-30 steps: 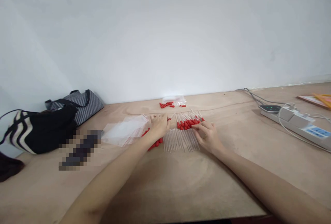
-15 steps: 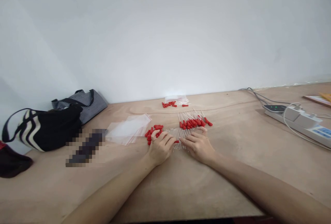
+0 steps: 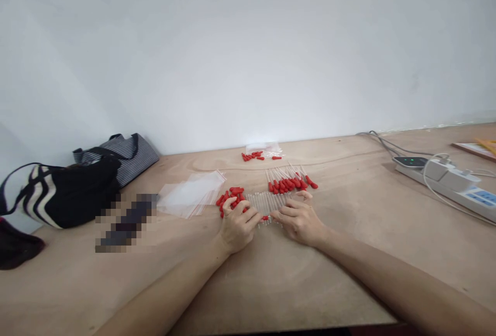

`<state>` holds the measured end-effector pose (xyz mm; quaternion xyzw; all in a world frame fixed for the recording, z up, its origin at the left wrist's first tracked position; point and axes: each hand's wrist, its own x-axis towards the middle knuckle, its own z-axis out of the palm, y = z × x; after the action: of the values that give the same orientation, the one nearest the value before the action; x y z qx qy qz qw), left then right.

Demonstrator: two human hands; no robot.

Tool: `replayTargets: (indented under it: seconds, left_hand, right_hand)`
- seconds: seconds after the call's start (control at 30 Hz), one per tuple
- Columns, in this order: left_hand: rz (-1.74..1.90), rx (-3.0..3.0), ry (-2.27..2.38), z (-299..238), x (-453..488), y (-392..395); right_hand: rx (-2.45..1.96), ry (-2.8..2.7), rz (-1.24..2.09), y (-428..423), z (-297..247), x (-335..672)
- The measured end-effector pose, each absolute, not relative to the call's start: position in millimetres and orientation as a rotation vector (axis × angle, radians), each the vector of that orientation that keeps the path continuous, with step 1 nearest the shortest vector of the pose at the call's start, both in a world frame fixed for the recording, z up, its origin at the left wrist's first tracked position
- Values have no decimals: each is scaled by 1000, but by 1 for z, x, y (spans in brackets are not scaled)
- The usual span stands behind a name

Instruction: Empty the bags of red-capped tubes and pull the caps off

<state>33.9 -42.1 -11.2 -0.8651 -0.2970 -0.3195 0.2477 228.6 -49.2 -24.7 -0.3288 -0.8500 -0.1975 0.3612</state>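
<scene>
A red rubber dropper bulb is pinched in the fingertips of my left hand, pointing toward the right. Facing it, my right hand is closed in a pinch on a thin glass dropper tube, mostly hidden by the fingers, its end close to the bulb. Beneath and between both hands lies a row of clear glass tubes. Loose red bulbs are heaped just beyond my left hand. Beyond my right hand lie several droppers, glass tubes fitted with red bulbs.
Clear zip bags are fanned out at left. Near the wall, more red bulbs lie by a plastic bag. Two bags, one black and one striped, stand far left. A power strip with cables is at right.
Both hands have curled in more, and the red bulb between them shows more clearly. My left fingers have drawn back off the glass tubes into a pinch.
</scene>
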Motion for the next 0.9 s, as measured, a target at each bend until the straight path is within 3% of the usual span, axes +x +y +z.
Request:
replayTargets:
  seconds: [0.17, 0.4, 0.63, 0.9]
  left_hand:
    - [-885, -2341, -796, -3, 27, -41]
    - [-1054, -2420, -1463, 19, -12, -3]
    - [-557, -2559, -1874, 28, -10, 55]
    - [-179, -2522, -2076, 25, -7, 95]
  right_hand:
    - [-883, -2175, -403, -49, -20, 239]
    - [-1408, -2033, -87, -36, -18, 265]
    - [-1881, -2017, 75, -38, -12, 261]
    - [-1940, -2059, 131, -41, -11, 253]
